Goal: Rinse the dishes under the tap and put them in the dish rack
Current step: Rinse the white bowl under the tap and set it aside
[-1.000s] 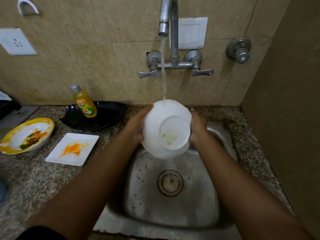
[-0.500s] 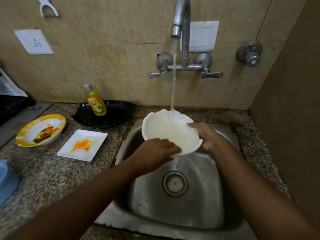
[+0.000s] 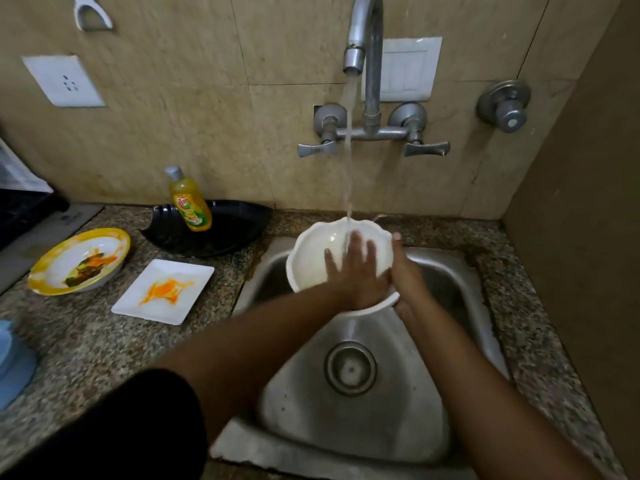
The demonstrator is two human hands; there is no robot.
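A white scalloped bowl [image 3: 311, 251] is held over the steel sink [image 3: 460, 282], its opening tilted toward me, under water running from the tap [image 3: 360, 39]. My right hand [image 3: 405, 275] grips the bowl's right rim, thumb over the edge. My left hand [image 3: 356, 268] lies flat inside the bowl, fingers spread, with the water stream falling on it. On the counter to the left sit a yellow-rimmed bowl [image 3: 79, 261] with food residue and a white square plate [image 3: 164, 291] with orange stains.
A black leaf-shaped dish [image 3: 228, 226] and a yellow dish-soap bottle [image 3: 190, 202] stand by the wall left of the sink. A blue object [image 3: 14, 362] sits at the left edge. A brown wall [image 3: 581, 237] closes the right side. The sink drain [image 3: 349, 368] lies below the bowl.
The bowl was turned from base-toward-me to opening-up. My left hand moved from the bowl's outside and near rim to flat inside it.
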